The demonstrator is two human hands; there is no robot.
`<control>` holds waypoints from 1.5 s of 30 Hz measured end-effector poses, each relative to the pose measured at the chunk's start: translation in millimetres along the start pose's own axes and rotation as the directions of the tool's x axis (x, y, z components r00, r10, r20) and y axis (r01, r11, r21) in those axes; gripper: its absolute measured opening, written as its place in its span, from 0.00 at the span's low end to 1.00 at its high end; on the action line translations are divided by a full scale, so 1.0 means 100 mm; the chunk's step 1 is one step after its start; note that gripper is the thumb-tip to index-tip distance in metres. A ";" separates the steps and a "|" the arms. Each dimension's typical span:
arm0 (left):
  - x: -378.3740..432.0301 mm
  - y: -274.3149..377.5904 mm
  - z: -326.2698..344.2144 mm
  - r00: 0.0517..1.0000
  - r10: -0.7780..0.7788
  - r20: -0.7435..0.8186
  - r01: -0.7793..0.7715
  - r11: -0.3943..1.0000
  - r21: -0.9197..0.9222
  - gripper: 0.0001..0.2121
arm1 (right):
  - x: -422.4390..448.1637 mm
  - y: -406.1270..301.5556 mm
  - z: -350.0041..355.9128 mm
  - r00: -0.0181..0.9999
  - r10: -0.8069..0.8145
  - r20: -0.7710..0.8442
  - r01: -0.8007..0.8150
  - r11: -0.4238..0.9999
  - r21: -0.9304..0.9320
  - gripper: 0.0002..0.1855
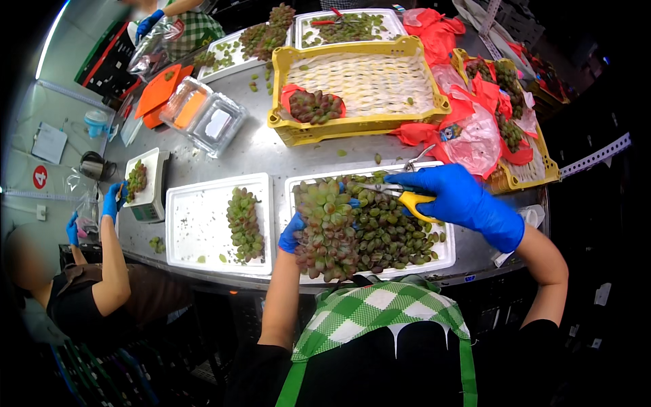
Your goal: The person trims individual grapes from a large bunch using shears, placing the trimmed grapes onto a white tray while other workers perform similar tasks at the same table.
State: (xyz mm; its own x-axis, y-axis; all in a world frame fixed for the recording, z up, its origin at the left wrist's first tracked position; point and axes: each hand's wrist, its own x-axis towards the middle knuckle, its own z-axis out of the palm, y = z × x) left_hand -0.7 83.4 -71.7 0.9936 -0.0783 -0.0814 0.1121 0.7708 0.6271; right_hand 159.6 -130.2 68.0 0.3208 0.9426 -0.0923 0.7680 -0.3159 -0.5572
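Note:
My left hand (291, 235), in a blue glove, holds up a large bunch of green and reddish grapes (326, 229); most of its fingers are hidden behind the fruit. In my blue-gloved right hand (452, 196) is a pair of yellow-handled scissors (414, 203), its blades pointing left towards the bunch. Beneath both hands stands a white tray (447, 254) filled with many loose dark and green grapes (389, 234). To the left, a second white tray (198, 224) carries another bunch of grapes (245, 225) near its right side.
Beyond my tray, a yellow crate (356, 129) holds one bunch of grapes in red wrapping. Another yellow crate (546, 170) with red plastic bags stands at right. Clear clamshell boxes (216, 124) lie at left. A co-worker's gloved hand (113, 201) touches grapes on a scale (152, 206).

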 end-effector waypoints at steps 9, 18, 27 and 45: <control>-0.05 -0.26 -0.53 0.955 -0.004 -0.296 0.067 0.977 0.204 0.34 | 0.28 -0.35 0.57 0.953 0.161 -0.257 -0.050 0.919 0.390 0.19; -0.03 -0.26 -0.37 0.978 -0.027 -0.208 0.042 0.997 0.070 0.30 | 0.40 -0.35 0.76 0.944 0.300 -0.137 -0.074 0.595 0.800 0.20; 0.06 -0.19 -0.03 0.998 0.045 0.039 -0.037 0.981 -0.192 0.22 | 0.33 -0.31 0.54 0.967 0.224 -0.119 -0.015 0.517 0.856 0.21; 0.03 -0.04 0.04 0.998 0.017 -0.056 -0.013 0.997 0.072 0.20 | 0.11 -0.41 -0.11 0.984 -0.058 0.171 0.125 0.901 -0.415 0.26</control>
State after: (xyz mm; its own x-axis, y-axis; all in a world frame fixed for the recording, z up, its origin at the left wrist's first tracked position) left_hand 1.6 78.0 -71.2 0.9930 -0.0299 -0.1141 0.1002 0.7240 0.6825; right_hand 138.2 -107.8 99.0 0.1762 0.9638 -0.2001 0.9624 -0.2113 -0.1707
